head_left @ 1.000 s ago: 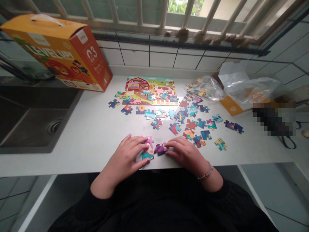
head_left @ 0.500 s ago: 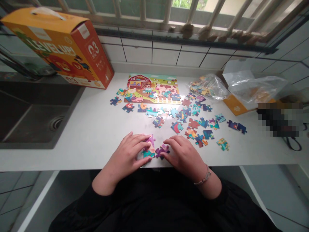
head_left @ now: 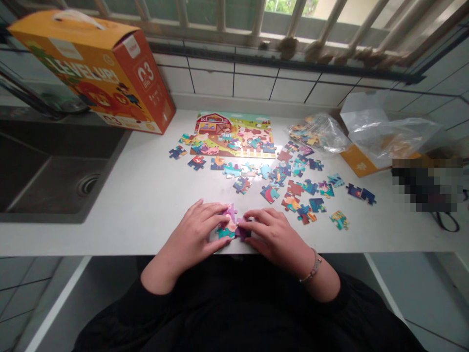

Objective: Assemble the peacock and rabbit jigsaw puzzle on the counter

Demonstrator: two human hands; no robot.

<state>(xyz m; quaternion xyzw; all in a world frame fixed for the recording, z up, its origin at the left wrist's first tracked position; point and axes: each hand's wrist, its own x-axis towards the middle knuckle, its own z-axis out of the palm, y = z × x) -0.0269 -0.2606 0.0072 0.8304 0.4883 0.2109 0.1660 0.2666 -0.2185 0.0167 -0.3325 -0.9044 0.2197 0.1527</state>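
Observation:
Near the counter's front edge my left hand (head_left: 200, 227) is closed about a small joined section of jigsaw puzzle (head_left: 227, 230), pink, peach and teal, holding it flat by its edges. My right hand (head_left: 273, 232) grips a purple puzzle piece (head_left: 242, 229) between thumb and fingers. That piece lies right against the section's right side; whether the two interlock I cannot tell, as fingertips cover part of it. Beyond my hands lie several loose puzzle pieces (head_left: 270, 193), spread toward a farm picture (head_left: 216, 137) with a red barn and a cow.
An orange box (head_left: 98, 78) stands at the back left beside a dark sink (head_left: 73, 215). At the back right are a clear bag of pieces (head_left: 317, 132) and an opened carton (head_left: 361, 159) with plastic in it. A blurred dark object (head_left: 421, 183) sits far right.
My right hand has shifted slightly left, bringing the purple piece up against the section. Its fingers now cover more of that piece. My left hand keeps its hold on the section.

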